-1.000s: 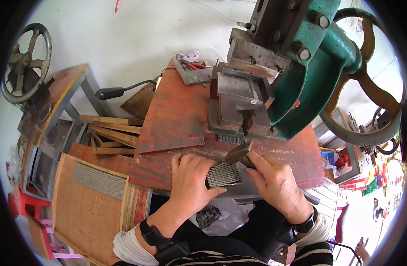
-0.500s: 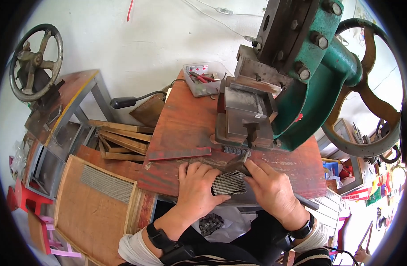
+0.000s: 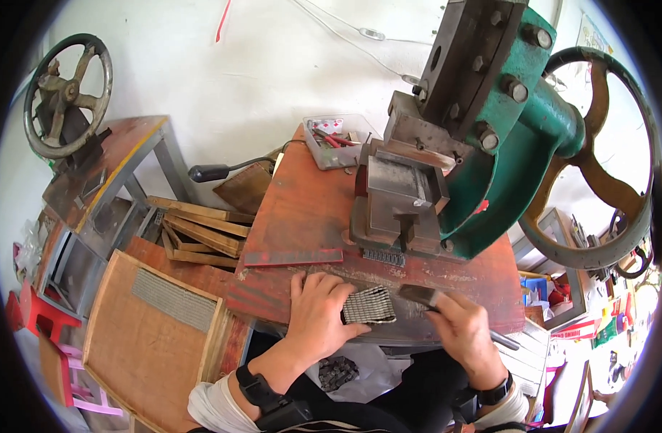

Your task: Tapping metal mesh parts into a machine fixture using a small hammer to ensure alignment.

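My left hand (image 3: 318,312) rests at the front edge of the red-brown bench, closed around the left end of a bundle of thin ribbed grey strips (image 3: 368,305). To the right of the bundle, my right hand (image 3: 461,325) grips a hammer (image 3: 417,294). Its dark metal head is slightly blurred and stands apart from the bundle; its long dark handle runs back past the palm. Just beyond both hands, a small toothed grey strip (image 3: 384,257) lies against the base of the green hand press (image 3: 464,209).
A red flat bar (image 3: 293,257) lies on the bench (image 3: 288,195), with a clear tool box (image 3: 327,160) behind. A wooden tray (image 3: 150,346) bearing rows of grey pieces stands left, near wooden frames (image 3: 208,229). Grey pieces lie in a white bag (image 3: 380,369) below.
My right hand has drawn the hammer away to the right from the bundle and the toothed strip. The left hand keeps its hold. The whole view has shifted slightly.
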